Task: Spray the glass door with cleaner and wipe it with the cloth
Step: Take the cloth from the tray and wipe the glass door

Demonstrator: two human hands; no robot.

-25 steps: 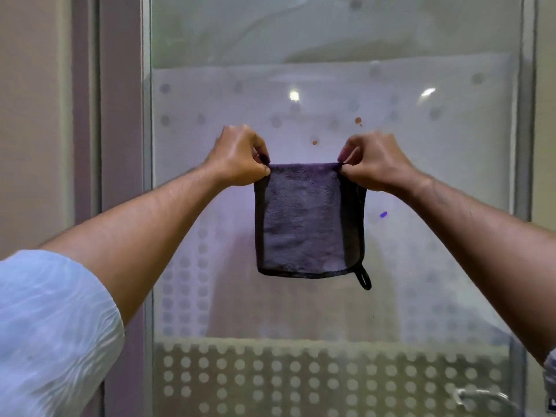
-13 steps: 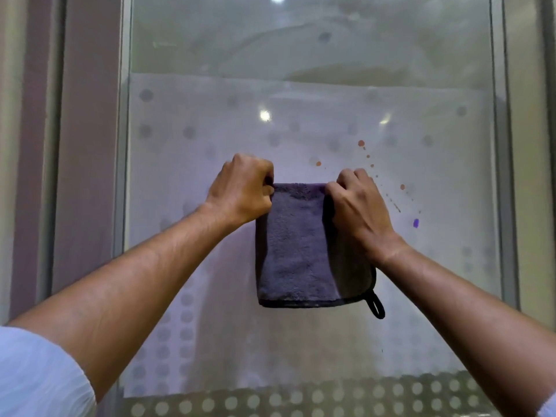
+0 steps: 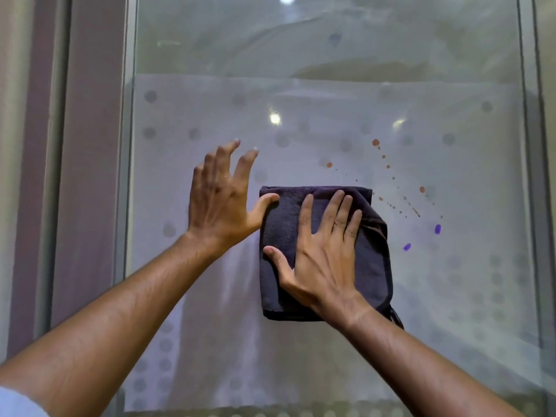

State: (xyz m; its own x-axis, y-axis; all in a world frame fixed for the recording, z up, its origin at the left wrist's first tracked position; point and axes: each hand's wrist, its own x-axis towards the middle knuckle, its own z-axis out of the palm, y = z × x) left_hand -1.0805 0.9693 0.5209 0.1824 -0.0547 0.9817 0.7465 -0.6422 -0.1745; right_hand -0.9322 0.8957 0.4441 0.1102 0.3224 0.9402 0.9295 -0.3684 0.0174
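A dark folded cloth (image 3: pixel 328 251) is being pressed flat against the frosted glass door (image 3: pixel 331 94) by the right hand (image 3: pixel 322 254), fingers spread. The left hand (image 3: pixel 221 203) is being held open just beside it, thumb touching the cloth's upper corner. Brown and purple spots (image 3: pixel 403 194) are showing right of the right hand.

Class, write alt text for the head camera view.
A right hand presses a folded dark cloth flat against a frosted glass door. The open left hand touches its edge; orange and purple spots lie right.
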